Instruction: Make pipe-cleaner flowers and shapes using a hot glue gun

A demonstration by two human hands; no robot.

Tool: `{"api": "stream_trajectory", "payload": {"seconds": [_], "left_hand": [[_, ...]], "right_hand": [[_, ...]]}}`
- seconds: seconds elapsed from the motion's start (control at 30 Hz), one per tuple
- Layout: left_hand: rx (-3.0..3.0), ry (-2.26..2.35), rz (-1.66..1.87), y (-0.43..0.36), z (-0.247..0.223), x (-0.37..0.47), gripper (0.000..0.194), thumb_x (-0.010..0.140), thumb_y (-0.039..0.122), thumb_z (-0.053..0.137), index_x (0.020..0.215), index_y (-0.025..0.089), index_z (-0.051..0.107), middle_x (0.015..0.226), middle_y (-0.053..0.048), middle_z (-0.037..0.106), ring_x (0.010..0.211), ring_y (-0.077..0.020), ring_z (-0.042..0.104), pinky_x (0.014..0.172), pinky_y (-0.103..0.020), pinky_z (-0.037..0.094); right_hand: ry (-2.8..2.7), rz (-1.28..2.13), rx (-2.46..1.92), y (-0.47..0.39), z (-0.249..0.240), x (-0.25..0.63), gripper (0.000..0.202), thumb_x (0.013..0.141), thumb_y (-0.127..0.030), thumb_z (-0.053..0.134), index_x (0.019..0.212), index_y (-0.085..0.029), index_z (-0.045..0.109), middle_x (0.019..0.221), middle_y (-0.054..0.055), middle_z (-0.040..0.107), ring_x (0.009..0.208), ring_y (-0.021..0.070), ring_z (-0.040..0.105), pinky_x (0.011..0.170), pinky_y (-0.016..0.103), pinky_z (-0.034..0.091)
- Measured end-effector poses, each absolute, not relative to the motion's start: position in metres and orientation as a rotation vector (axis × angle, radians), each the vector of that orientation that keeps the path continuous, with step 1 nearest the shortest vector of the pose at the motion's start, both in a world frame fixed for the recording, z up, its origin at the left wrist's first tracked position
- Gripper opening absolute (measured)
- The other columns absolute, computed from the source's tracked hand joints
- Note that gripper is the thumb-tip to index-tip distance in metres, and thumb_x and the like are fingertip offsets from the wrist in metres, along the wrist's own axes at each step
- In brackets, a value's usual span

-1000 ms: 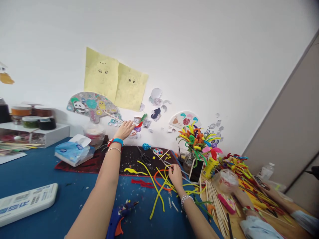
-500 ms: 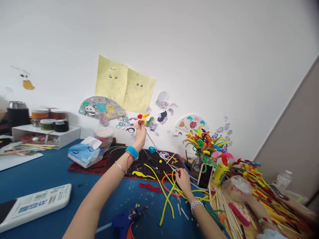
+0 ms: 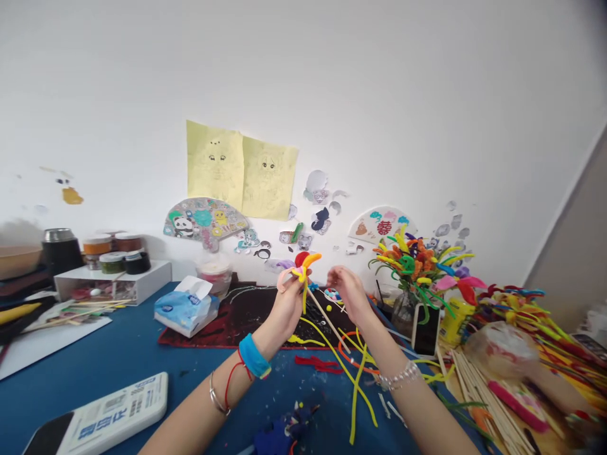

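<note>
Around our left wrist, just behind the bare left hand (image 3: 288, 309), we wear a wide blue band (image 3: 255, 356), slightly creased, with a small paler patch on its lower edge. On the elbow side of the blue band we have a thin red cord (image 3: 226, 393) in a loose loop, and farther from the band, a narrow, shiny silver bangle (image 3: 215, 397). Across from the blue band, behind our bare right hand (image 3: 351, 296), we wear a pale, silvery bracelet (image 3: 402, 376) of small bead-like pieces, too blurred to count.

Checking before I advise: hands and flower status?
Left hand holding flower, stick slanting down. Right hand raised close by, grip unclear. Loose yellow strips lying below.
</note>
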State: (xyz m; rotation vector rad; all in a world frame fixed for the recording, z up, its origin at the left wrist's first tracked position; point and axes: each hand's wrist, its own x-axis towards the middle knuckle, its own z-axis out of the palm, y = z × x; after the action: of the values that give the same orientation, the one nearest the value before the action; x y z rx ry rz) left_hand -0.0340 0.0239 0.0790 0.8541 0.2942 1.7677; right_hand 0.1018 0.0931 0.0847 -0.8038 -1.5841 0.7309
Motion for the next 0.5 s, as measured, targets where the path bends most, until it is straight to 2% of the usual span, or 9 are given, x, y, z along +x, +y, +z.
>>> {"api": "stream_trajectory", "payload": {"seconds": [0.07, 0.13, 0.23, 0.37, 0.5], "left_hand": [[0.820, 0.261, 1.819, 0.024, 0.079, -0.034, 0.021, 0.067, 0.020, 0.072, 0.083, 0.016, 0.059, 0.089, -0.002, 0.063, 0.086, -0.0120, 0.058, 0.082, -0.023, 0.041], [0.808, 0.224, 1.815, 0.022, 0.079, -0.033, 0.020, 0.067, 0.019, 0.072, 0.082, 0.017, 0.060, 0.088, -0.001, 0.063, 0.089, -0.0123, 0.058, 0.085, -0.024, 0.040], [0.819, 0.190, 1.770, 0.015, 0.080, -0.029, 0.014, 0.070, 0.018, 0.070, 0.081, 0.016, 0.063, 0.086, 0.000, 0.064, 0.088, -0.0114, 0.058, 0.088, -0.024, 0.040], [0.821, 0.163, 1.711, 0.008, 0.080, -0.024, 0.009, 0.074, 0.021, 0.067, 0.082, 0.018, 0.064, 0.089, -0.001, 0.065, 0.092, -0.0123, 0.058, 0.088, -0.023, 0.041], [0.862, 0.242, 1.714, 0.006, 0.081, -0.022, 0.015, 0.074, 0.024, 0.067, 0.087, 0.017, 0.064, 0.088, -0.002, 0.065, 0.083, -0.0111, 0.060, 0.078, -0.020, 0.046]], "right_hand": [[-1.703, 0.847, -0.694, 0.057, 0.103, 0.091, 0.032, 0.080, -0.047, 0.046, 0.089, -0.018, 0.060, 0.078, 0.003, 0.063, 0.070, 0.0160, 0.060, 0.068, 0.030, 0.049], [-1.843, 0.912, -0.581, 0.027, 0.113, 0.087, 0.030, 0.083, -0.041, 0.049, 0.102, -0.020, 0.057, 0.090, 0.004, 0.062, 0.082, 0.0160, 0.060, 0.075, 0.030, 0.048], [-1.867, 0.863, -0.599, 0.008, 0.117, 0.089, 0.026, 0.083, -0.037, 0.052, 0.102, -0.020, 0.054, 0.099, 0.005, 0.060, 0.087, 0.0155, 0.058, 0.075, 0.029, 0.048], [-1.821, 0.847, -0.584, 0.017, 0.113, 0.089, 0.018, 0.080, -0.035, 0.057, 0.084, -0.019, 0.051, 0.087, 0.002, 0.059, 0.081, 0.0143, 0.057, 0.070, 0.028, 0.047], [-1.688, 1.104, -0.515, 0.024, 0.107, 0.082, 0.028, 0.075, -0.039, 0.062, 0.078, -0.021, 0.042, 0.068, -0.005, 0.053, 0.056, 0.0097, 0.051, 0.049, 0.022, 0.042]]}}
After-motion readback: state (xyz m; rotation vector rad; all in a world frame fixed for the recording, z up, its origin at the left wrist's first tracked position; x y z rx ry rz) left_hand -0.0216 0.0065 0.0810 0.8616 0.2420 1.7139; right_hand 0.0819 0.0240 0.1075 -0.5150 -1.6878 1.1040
